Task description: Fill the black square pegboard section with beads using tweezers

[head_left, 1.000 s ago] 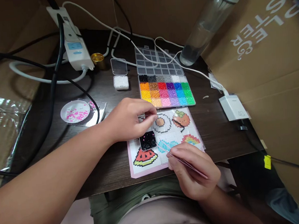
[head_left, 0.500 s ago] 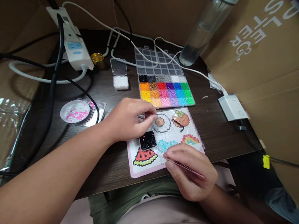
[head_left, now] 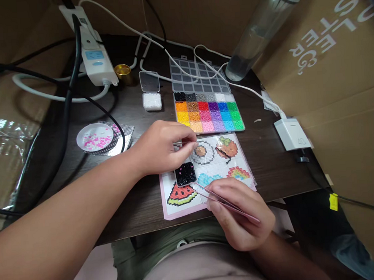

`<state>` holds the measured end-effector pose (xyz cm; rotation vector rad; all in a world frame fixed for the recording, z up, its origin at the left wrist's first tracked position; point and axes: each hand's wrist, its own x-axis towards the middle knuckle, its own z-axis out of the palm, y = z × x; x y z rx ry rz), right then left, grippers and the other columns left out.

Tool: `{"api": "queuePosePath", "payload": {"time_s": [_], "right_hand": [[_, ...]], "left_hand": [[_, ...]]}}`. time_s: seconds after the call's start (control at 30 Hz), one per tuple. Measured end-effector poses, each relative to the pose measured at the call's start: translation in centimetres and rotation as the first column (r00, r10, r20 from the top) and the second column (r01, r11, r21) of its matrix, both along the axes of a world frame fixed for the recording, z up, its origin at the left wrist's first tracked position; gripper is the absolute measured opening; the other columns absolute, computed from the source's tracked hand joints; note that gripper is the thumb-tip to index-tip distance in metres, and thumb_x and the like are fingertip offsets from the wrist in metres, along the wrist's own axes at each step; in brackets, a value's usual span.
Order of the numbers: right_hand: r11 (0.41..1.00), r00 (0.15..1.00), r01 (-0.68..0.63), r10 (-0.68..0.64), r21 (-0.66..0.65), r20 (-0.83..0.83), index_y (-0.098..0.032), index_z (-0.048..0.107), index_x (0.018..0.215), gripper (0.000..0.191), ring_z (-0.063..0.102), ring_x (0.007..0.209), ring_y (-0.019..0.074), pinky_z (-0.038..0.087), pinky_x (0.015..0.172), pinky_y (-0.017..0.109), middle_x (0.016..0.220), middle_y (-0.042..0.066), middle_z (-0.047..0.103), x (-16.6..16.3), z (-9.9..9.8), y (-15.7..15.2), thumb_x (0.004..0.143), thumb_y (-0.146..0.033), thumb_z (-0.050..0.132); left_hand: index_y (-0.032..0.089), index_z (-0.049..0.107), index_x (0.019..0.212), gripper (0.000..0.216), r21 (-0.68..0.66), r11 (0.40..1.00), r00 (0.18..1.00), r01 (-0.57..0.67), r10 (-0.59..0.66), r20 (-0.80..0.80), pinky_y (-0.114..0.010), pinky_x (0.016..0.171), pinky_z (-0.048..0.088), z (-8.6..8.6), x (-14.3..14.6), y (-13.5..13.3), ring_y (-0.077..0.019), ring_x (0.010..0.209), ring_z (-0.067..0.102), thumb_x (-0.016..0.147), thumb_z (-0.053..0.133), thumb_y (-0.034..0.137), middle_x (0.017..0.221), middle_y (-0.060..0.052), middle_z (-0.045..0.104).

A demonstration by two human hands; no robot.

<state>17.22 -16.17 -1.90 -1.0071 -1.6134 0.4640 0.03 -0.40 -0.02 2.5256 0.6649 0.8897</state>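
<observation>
Over the pattern sheet (head_left: pixel 177 211), the left hand (head_left: pixel 167 151) curls, on what I can't tell; apart from it, the right hand (head_left: pixel 245 214) pinches pink tweezers (head_left: pixel 237 210), prongs wider than a moment ago, so probably gripping no bead. Between them, a small box (head_left: pixel 186 184) brims with glossy black beads (head_left: pixel 185 174), few pink.

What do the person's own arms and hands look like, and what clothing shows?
The left hand and right hand are bare, with no gloves, rings or watch visible. The left forearm and right forearm show no sleeves. A plain taupe top and olive-green legwear are visible.
</observation>
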Motion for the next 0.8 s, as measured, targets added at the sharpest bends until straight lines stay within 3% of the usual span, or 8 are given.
{"api": "queuePosePath", "payload": {"time_s": [0.27,0.43,0.8], "right_hand": [[0.992,0.992,0.125,-0.126,-0.015,-0.019,-0.02,0.071,0.111,0.036,0.075,0.088,0.0238,0.064,0.067,0.038,0.093,0.01,0.076,0.06,-0.5,-0.13,0.081,-0.002,0.065],[0.99,0.99,0.142,-0.142,-0.017,-0.017,-0.02,0.071,0.115,0.042,0.076,0.091,0.0245,0.066,0.064,0.035,0.104,0.012,0.077,0.01,-0.82,-0.2,0.08,0.001,0.066],[0.991,0.99,0.136,-0.136,0.015,0.047,-0.018,0.073,0.111,0.041,0.078,0.087,0.0227,0.068,0.073,0.034,0.1,0.011,0.08,-0.24,-0.36,0.17,0.078,0.006,0.066]], "left_hand": [[0.015,0.071,0.076,0.012,0.015,1.0,1.0,0.0,0.0,0.02,-0.02,0.054,0.039,-0.1,0.05,-0.07,-0.0067,0.054,0.054,0.083,0.061,0.016,0.066,0.002,0.069],[0.016,0.071,0.076,0.014,-0.004,1.0,1.0,-0.004,0.004,0.013,-0.02,0.056,0.041,0.03,0.08,-0.14,-0.0075,0.055,0.056,0.084,0.059,0.018,0.067,0.001,0.07],[0.015,0.072,0.078,0.014,-0.014,1.0,1.0,-0.001,0.001,0.016,-0.021,0.054,0.04,-0.08,-0.02,-0.17,-0.008,0.056,0.058,0.083,0.059,0.017,0.066,0.001,0.07]]}}
